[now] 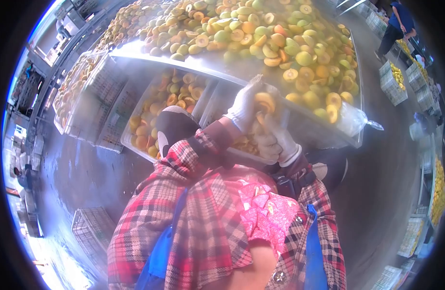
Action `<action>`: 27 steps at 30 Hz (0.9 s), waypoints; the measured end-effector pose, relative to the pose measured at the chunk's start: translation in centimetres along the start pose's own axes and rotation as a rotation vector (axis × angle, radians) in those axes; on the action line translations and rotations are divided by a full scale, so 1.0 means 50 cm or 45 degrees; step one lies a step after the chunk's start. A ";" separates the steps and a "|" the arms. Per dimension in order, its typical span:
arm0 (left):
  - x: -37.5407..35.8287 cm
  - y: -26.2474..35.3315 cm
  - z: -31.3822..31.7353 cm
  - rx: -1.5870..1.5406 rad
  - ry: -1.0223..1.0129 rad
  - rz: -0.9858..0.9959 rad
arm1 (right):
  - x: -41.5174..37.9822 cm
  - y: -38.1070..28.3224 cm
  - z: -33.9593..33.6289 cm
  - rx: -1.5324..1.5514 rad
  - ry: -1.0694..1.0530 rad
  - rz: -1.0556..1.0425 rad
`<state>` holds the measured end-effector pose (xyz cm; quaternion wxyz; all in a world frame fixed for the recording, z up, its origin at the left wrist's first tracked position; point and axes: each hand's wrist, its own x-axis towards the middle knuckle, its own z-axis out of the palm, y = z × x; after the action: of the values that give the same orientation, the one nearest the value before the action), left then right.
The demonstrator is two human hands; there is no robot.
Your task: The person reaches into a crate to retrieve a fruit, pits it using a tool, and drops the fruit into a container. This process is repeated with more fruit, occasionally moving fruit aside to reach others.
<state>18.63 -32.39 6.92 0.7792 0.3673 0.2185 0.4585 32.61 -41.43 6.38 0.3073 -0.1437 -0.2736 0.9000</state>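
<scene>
My left hand (242,108), in a white glove, curls around a yellow peach half (265,102) whose hollow pit cavity shows. Close below it, my right hand (275,142), also gloved, has its fingers bent up against the fruit. Whether those fingers grip a small tool is hidden by blur. Both hands are over the near edge of a metal table (183,65), heaped with whole-looking and cut peaches (261,36). Under them, a white crate (251,157) holds pale yellow pieces.
Left of my knee stands a crate of peaches (140,133). Stacked crates (99,96) flank the table's left end. A clear plastic bag (353,118) hangs at its right corner. Another person (399,24) stands at upper right near fruit crates (394,82).
</scene>
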 end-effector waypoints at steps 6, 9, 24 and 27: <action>-0.469 0.160 -0.165 0.180 0.265 0.669 | 0.059 0.402 0.293 0.146 -0.332 0.167; -0.637 0.330 -0.195 0.434 0.175 0.602 | 0.093 0.478 0.375 -0.659 0.554 0.212; -1.449 0.571 -0.608 2.243 1.106 0.742 | 0.091 0.969 0.456 -2.567 0.574 0.979; -1.541 0.424 -0.722 2.081 1.267 0.663 | 0.094 1.016 0.475 -2.656 0.317 1.088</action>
<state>-54.86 -79.85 0.68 -0.0194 0.5941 0.6823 0.4256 -5.27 -81.68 -4.32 -0.2698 -0.4997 -0.7863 0.2433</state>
